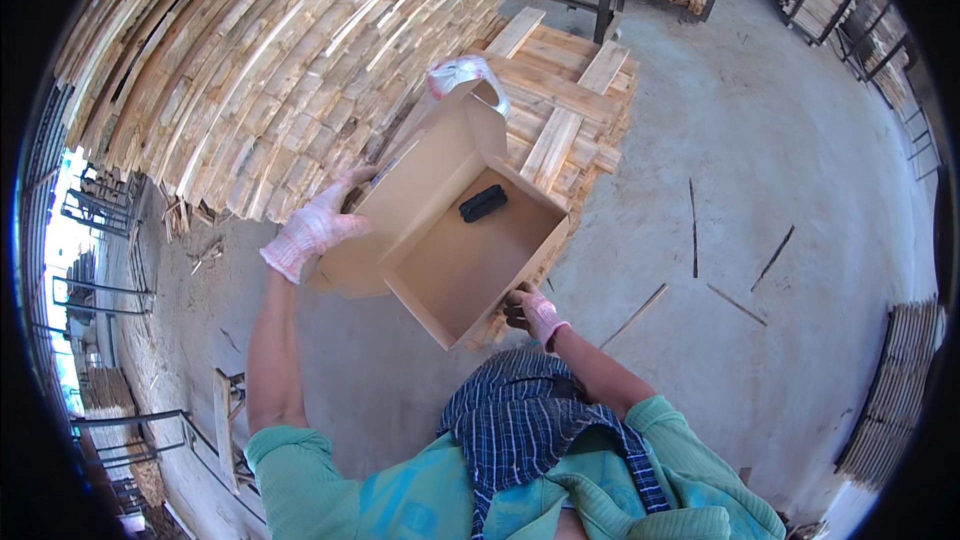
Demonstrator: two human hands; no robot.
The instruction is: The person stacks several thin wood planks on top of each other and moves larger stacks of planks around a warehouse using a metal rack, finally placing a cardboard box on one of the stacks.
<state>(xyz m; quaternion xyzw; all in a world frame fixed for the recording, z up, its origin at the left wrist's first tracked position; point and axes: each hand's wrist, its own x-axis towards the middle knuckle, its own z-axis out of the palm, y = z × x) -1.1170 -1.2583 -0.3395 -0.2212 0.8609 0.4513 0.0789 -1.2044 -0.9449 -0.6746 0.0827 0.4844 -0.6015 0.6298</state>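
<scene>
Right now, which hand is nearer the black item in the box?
Right, narrowly. The right hand grips the box at its near corner, below the black item. The left hand holds the open flap, off to the item's left.

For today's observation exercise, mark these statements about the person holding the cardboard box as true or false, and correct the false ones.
1. A black object lies inside the open cardboard box. True.
2. The left hand is bare. False: it wears a pink-and-white knit glove.
3. The right hand grips the box's near corner. True.
4. The box is shut. False: its flaps stand open.
5. Stacked wooden slats lie beyond the box. True.
</scene>
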